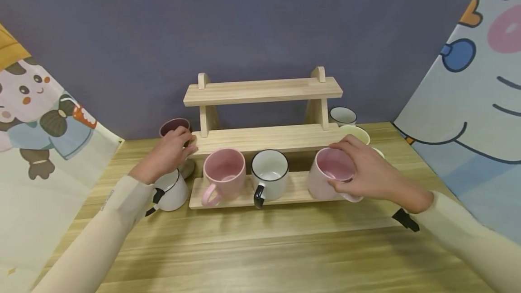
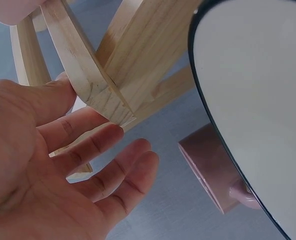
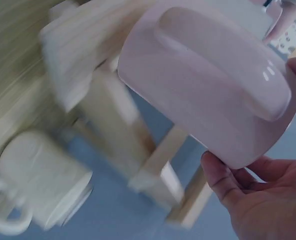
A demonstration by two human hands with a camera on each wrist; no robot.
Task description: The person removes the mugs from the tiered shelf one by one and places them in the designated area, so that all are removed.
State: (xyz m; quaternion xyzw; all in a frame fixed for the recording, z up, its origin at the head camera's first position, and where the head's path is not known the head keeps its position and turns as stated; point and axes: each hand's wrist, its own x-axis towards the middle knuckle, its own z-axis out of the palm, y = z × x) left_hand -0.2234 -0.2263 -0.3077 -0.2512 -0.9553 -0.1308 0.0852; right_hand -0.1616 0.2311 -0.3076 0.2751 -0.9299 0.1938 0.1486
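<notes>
In the head view my right hand grips a pink mug by its rim, at the right end of the lowest step of a wooden tiered rack. The right wrist view shows this pink mug with its handle facing the camera and fingertips at the rim. My left hand pinches the left end of the rack's middle shelf; in the left wrist view the thumb and index finger meet the wooden shelf end. Another pink mug and a white black-rimmed mug stand upright on the lowest step.
Left of the rack stand a white black-rimmed mug and a dark pink mug. Behind my right hand are another white mug and a pale yellow-green mug. A grey-blue backdrop rises behind the wood-grain table.
</notes>
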